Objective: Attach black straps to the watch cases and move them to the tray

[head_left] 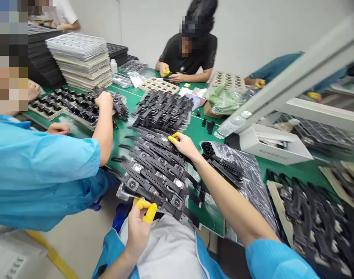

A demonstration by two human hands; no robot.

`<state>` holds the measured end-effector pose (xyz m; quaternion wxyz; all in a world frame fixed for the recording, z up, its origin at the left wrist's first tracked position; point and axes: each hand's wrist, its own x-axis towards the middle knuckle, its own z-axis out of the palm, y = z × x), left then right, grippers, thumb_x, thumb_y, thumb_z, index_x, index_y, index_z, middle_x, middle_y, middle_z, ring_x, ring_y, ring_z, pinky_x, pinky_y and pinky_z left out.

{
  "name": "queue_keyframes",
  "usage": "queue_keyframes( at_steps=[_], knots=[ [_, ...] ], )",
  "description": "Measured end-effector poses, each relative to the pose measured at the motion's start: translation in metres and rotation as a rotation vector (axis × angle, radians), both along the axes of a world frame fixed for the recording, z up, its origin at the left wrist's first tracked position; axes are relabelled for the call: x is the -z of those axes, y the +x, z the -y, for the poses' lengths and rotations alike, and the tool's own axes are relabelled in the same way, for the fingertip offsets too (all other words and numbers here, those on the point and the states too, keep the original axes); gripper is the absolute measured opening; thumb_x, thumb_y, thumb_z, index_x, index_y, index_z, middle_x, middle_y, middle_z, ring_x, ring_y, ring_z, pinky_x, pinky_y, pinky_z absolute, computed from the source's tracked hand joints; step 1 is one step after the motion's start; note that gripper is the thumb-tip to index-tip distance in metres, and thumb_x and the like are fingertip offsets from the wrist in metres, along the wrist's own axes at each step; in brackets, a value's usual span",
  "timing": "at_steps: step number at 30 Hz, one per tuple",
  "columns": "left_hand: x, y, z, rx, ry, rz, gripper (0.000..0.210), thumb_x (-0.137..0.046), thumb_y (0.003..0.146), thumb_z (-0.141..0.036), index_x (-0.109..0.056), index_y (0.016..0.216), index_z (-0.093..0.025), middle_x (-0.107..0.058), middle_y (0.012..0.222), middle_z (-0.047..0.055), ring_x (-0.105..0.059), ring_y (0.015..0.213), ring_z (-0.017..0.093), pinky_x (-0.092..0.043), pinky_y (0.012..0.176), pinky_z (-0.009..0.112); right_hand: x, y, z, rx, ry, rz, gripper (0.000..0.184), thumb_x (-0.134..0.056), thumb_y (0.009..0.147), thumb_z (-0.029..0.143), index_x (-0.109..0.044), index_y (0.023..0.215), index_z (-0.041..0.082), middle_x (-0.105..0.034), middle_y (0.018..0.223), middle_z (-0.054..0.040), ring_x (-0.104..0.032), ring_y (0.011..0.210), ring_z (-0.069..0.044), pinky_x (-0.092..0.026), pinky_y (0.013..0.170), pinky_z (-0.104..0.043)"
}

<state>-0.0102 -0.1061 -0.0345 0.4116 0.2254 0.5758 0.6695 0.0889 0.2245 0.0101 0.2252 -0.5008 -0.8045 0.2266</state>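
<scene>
A tray of smartwatches (pixel 162 174) with black straps lies in front of me, their backs facing up. Several of the backs carry a white round patch. My right hand (pixel 185 146) reaches over the tray's far side, its yellow-covered fingertips close together beside a white patch (pixel 164 138). Whatever they pinch, if anything, is too small to make out. My left hand (pixel 139 226) is at the tray's near edge, thumb and forefinger in yellow finger covers and curled towards each other. A small pale thing shows at its fingertips, but I cannot tell what it is.
Stacked watches (pixel 163 110) stand beyond my tray. A co-worker's arm (pixel 102 124) reaches over trays at left. At right are bagged black straps (pixel 223 166), a white box (pixel 275 143), a bottle (pixel 232 124) and a slanting metal post (pixel 275 81). Another person sits opposite.
</scene>
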Motion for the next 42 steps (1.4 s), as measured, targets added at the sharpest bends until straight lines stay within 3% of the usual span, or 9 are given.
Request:
queue_keyframes(
  at_steps=[4, 7, 12, 15, 21, 24, 28, 31, 42],
  knots=[
    [0.011, 0.017, 0.024, 0.032, -0.022, -0.063, 0.035, -0.088, 0.076, -0.053, -0.072, 0.083, -0.022, -0.067, 0.096, 0.002, -0.065, 0.095, 0.020, -0.053, 0.094, 0.028, -0.015, 0.022, 0.021, 0.044, 0.009, -0.022, 0.025, -0.065, 0.094, 0.048, -0.072, 0.097, 0.024, -0.079, 0.099, -0.0015, -0.068, 0.088, -0.021, -0.045, 0.076, -0.028],
    [0.017, 0.020, 0.030, 0.083, -0.029, -0.139, 0.027, -0.084, 0.082, -0.048, -0.071, 0.089, -0.026, -0.070, 0.106, 0.001, -0.065, 0.099, 0.020, -0.053, 0.094, 0.028, -0.030, 0.057, 0.030, 0.083, 0.032, 0.019, 0.026, -0.062, 0.097, 0.048, -0.072, 0.102, 0.024, -0.079, 0.102, -0.0025, -0.069, 0.092, -0.022, -0.046, 0.077, -0.029],
    [0.016, 0.022, 0.018, 0.275, 0.077, -0.246, 0.024, -0.085, 0.082, -0.044, -0.069, 0.084, -0.026, -0.073, 0.107, -0.001, -0.067, 0.095, 0.021, -0.056, 0.086, 0.029, -0.054, 0.150, 0.069, 0.244, 0.059, -0.032, 0.031, -0.062, 0.098, 0.050, -0.071, 0.112, 0.024, -0.077, 0.113, -0.0056, -0.070, 0.102, -0.026, -0.049, 0.088, -0.034],
    [-0.001, 0.034, -0.002, 0.425, 0.048, -0.254, 0.028, -0.090, 0.076, -0.043, -0.069, 0.083, -0.025, -0.072, 0.100, 0.002, -0.066, 0.097, 0.024, -0.056, 0.089, 0.032, -0.057, 0.218, 0.105, 0.397, 0.079, -0.102, 0.035, -0.065, 0.095, 0.049, -0.071, 0.116, 0.022, -0.076, 0.121, -0.0082, -0.069, 0.109, -0.029, -0.050, 0.095, -0.038],
    [-0.059, 0.130, -0.085, 0.741, 0.238, -0.180, 0.031, -0.088, 0.075, -0.046, -0.069, 0.073, -0.022, -0.065, 0.085, 0.004, -0.062, 0.091, 0.023, -0.050, 0.085, 0.030, -0.035, 0.375, 0.158, 0.850, 0.128, -0.230, 0.037, -0.069, 0.090, 0.046, -0.073, 0.113, 0.017, -0.077, 0.114, -0.0117, -0.070, 0.103, -0.028, -0.053, 0.093, -0.037],
    [-0.067, 0.202, -0.128, 0.891, 0.312, -0.123, 0.027, -0.078, 0.085, -0.041, -0.066, 0.074, -0.020, -0.064, 0.084, 0.003, -0.059, 0.083, 0.019, -0.047, 0.081, 0.029, -0.023, 0.447, 0.177, 1.147, 0.157, -0.279, 0.034, -0.071, 0.086, 0.043, -0.075, 0.106, 0.016, -0.079, 0.102, -0.0109, -0.071, 0.094, -0.027, -0.055, 0.086, -0.036],
    [-0.058, 0.289, -0.170, 1.003, 0.185, -0.201, 0.016, -0.066, 0.094, -0.029, -0.063, 0.083, -0.018, -0.065, 0.081, 0.003, -0.060, 0.077, 0.017, -0.045, 0.077, 0.028, -0.012, 0.515, 0.192, 1.297, 0.213, -0.192, 0.037, -0.063, 0.088, 0.042, -0.073, 0.106, 0.011, -0.076, 0.101, -0.0163, -0.069, 0.095, -0.030, -0.054, 0.087, -0.042],
    [-0.049, 0.330, -0.195, 1.021, 0.150, -0.264, 0.016, -0.062, 0.096, -0.024, -0.061, 0.081, -0.018, -0.065, 0.080, 0.004, -0.060, 0.077, 0.019, -0.044, 0.077, 0.031, 0.002, 0.545, 0.191, 1.358, 0.222, -0.147, 0.042, -0.059, 0.088, 0.047, -0.072, 0.103, 0.011, -0.075, 0.092, -0.0153, -0.067, 0.088, -0.029, -0.054, 0.082, -0.042],
    [-0.010, 0.364, -0.241, 1.020, 0.060, -0.663, 0.014, -0.056, 0.092, -0.011, -0.069, 0.097, -0.010, -0.060, 0.126, 0.026, -0.050, 0.129, 0.036, -0.040, 0.104, 0.040, 0.070, 0.591, 0.159, 1.430, 0.043, -0.095, 0.023, -0.068, 0.096, 0.037, -0.069, 0.102, 0.014, -0.072, 0.102, -0.0084, -0.068, 0.091, -0.022, -0.056, 0.085, -0.040]
  ],
)
